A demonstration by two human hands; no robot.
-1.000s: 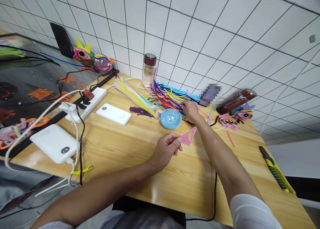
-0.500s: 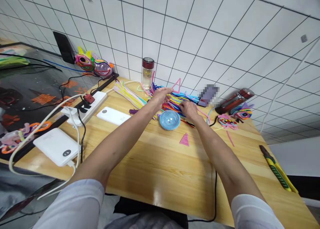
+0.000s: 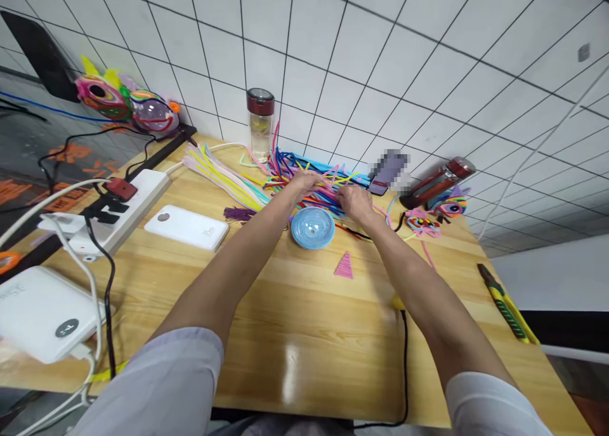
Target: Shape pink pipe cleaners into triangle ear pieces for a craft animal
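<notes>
A heap of coloured fuzzy stems point(image 3: 314, 198) lies near the wall. My left hand point(image 3: 304, 183) is at its middle, fingers bent together on a bent pink stem point(image 3: 333, 174). My right hand point(image 3: 354, 201) rests at the heap's right part, its fingers curled down among the stems; what they grip is hidden. A blue bowl point(image 3: 313, 228) stands just in front of the heap, between my forearms. Right of the bowl, a pink ridged triangle point(image 3: 344, 265) lies flat on the wooden table point(image 3: 304, 334).
A glass bottle point(image 3: 261, 125), a phone point(image 3: 387, 172) and a red flask point(image 3: 440, 181) stand along the wall. White power banks point(image 3: 186, 226) and a power strip point(image 3: 128, 211) with cables lie left. Yellow-green pliers point(image 3: 507, 303) lie at the right edge.
The view has shifted, moving the left-side things further left. My left hand and the bent pink stem have come down lower over the heap. My right hand stays among the stems.
</notes>
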